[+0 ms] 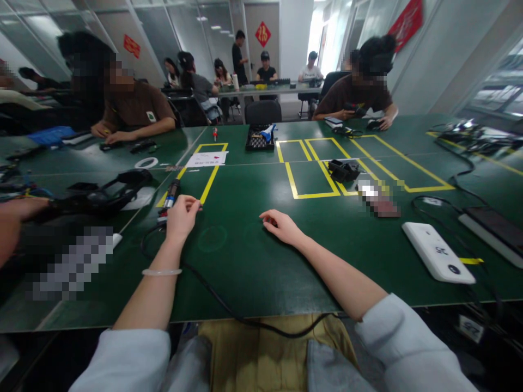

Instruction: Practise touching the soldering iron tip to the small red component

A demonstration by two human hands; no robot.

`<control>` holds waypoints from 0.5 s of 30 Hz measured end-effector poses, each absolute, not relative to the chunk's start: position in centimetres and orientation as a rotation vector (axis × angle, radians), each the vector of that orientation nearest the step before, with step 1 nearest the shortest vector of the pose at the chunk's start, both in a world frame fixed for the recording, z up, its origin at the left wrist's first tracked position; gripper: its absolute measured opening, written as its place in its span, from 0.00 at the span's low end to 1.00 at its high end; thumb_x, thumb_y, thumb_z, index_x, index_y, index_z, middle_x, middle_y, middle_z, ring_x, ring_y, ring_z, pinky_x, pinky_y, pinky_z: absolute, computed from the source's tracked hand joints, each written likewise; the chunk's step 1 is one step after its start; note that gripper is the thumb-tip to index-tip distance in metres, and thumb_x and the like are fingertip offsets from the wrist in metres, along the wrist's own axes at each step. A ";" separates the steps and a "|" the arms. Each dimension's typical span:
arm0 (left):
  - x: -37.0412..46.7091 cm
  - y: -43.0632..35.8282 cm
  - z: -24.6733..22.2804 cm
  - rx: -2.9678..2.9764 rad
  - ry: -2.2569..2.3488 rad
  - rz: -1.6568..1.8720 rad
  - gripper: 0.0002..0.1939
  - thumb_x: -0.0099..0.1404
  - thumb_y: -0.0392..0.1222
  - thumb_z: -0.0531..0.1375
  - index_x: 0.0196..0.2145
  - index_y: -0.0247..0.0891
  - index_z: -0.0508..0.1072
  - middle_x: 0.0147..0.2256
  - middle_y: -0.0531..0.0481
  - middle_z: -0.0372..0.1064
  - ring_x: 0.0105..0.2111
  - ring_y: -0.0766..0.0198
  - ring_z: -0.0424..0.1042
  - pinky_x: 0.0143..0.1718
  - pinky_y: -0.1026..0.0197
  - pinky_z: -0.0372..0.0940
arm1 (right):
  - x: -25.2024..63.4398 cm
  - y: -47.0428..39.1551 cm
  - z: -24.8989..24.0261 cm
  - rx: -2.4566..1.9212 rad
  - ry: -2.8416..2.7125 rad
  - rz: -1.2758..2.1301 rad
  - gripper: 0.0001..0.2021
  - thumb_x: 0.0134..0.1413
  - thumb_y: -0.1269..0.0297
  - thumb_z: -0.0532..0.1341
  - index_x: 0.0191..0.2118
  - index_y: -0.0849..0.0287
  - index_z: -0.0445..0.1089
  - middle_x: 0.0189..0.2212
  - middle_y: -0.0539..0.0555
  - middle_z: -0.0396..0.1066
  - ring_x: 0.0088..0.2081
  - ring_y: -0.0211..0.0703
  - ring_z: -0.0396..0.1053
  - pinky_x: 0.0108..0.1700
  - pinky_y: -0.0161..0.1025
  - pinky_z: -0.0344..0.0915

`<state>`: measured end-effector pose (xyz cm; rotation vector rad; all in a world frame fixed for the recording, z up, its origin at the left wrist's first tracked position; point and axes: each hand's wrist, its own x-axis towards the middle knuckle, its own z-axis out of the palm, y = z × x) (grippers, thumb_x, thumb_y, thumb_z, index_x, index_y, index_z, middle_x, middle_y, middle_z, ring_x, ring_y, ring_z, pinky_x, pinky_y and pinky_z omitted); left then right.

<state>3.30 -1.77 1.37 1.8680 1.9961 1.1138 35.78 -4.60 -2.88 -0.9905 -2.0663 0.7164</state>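
Observation:
My left hand [182, 218] hovers over or rests on the green table, its fingers bent and the tips drawn together. A tiny dark spot shows at those tips, too small to name. Just beyond it is an electric screwdriver [172, 191] with a black body and a blue band, partly hidden by the hand. My right hand [283, 226] is to the right of centre, fingers loosely curled, with a gap between thumb and fingers and nothing visible in it. Between and beyond the hands lie yellow tape outlines [210, 182] on the table.
A black tray [260, 139] of parts stands at the back. Black parts [344, 170] lie inside the right tape frames. A white power bank [438, 252] sits at right. A black cable [229, 310] crosses the front edge. Several people work around the tables.

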 end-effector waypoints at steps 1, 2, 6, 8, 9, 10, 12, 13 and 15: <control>4.8 -1.8 1.4 1.819 1.799 1.123 0.17 0.64 0.51 0.55 0.43 0.35 0.67 0.36 0.46 0.73 0.36 0.60 0.74 0.42 0.56 0.68 | 35.8 -4.6 -2.9 -0.989 -2.067 0.716 0.13 0.57 0.71 0.57 0.47 0.59 0.69 0.36 0.52 0.70 0.34 0.37 0.67 0.39 0.35 0.64; 6.4 -1.9 1.5 1.775 1.647 1.090 0.18 0.62 0.52 0.57 0.42 0.34 0.68 0.36 0.46 0.73 0.35 0.61 0.74 0.41 0.57 0.68 | 35.8 -4.6 -2.9 -0.987 -2.068 0.716 0.13 0.57 0.71 0.57 0.47 0.59 0.69 0.36 0.52 0.70 0.34 0.37 0.67 0.40 0.35 0.64; 12.0 -2.8 1.8 1.756 1.300 0.807 0.21 0.59 0.51 0.61 0.45 0.35 0.73 0.41 0.43 0.74 0.40 0.58 0.73 0.41 0.55 0.68 | 35.8 -4.6 -3.0 -0.961 -2.065 0.726 0.14 0.57 0.71 0.57 0.49 0.58 0.68 0.37 0.52 0.70 0.33 0.37 0.67 0.40 0.35 0.64; 13.8 -3.3 1.8 1.749 1.205 0.737 0.22 0.59 0.50 0.61 0.48 0.35 0.73 0.43 0.43 0.74 0.43 0.56 0.72 0.44 0.54 0.67 | 35.7 -4.6 -3.1 -0.943 -2.060 0.737 0.17 0.56 0.70 0.58 0.52 0.58 0.65 0.37 0.51 0.70 0.32 0.36 0.66 0.39 0.35 0.64; 14.4 -3.4 1.7 1.741 1.171 0.725 0.23 0.58 0.49 0.62 0.49 0.35 0.72 0.43 0.43 0.74 0.44 0.56 0.72 0.45 0.53 0.66 | 35.7 -4.6 -3.1 -0.937 -2.058 0.741 0.19 0.56 0.70 0.59 0.53 0.57 0.64 0.37 0.51 0.70 0.32 0.36 0.66 0.39 0.35 0.64; 14.8 -3.6 1.4 1.735 1.145 0.719 0.24 0.58 0.48 0.62 0.50 0.34 0.71 0.42 0.43 0.74 0.43 0.57 0.73 0.46 0.53 0.65 | 35.7 -4.6 -3.1 -0.933 -2.060 0.743 0.20 0.55 0.69 0.60 0.54 0.57 0.63 0.37 0.50 0.70 0.31 0.36 0.66 0.38 0.35 0.64; 15.3 -3.7 0.9 1.720 1.107 0.722 0.25 0.57 0.47 0.62 0.50 0.34 0.70 0.40 0.44 0.74 0.41 0.59 0.73 0.47 0.53 0.65 | 35.6 -4.6 -3.1 -0.935 -2.069 0.740 0.19 0.55 0.69 0.61 0.53 0.56 0.63 0.36 0.50 0.70 0.31 0.36 0.66 0.38 0.35 0.64; 15.4 -3.8 0.6 1.713 1.086 0.721 0.24 0.58 0.47 0.62 0.51 0.34 0.69 0.40 0.44 0.74 0.41 0.59 0.73 0.47 0.53 0.65 | 35.5 -4.6 -3.1 -0.940 -2.076 0.738 0.18 0.54 0.69 0.61 0.51 0.57 0.64 0.36 0.50 0.70 0.31 0.36 0.66 0.37 0.35 0.64; 15.5 -3.9 0.1 1.695 1.043 0.709 0.24 0.58 0.46 0.62 0.51 0.34 0.69 0.41 0.43 0.74 0.41 0.59 0.73 0.46 0.54 0.65 | 35.4 -4.7 -3.0 -0.950 -2.089 0.731 0.13 0.54 0.68 0.61 0.46 0.57 0.66 0.34 0.50 0.70 0.31 0.36 0.66 0.37 0.34 0.63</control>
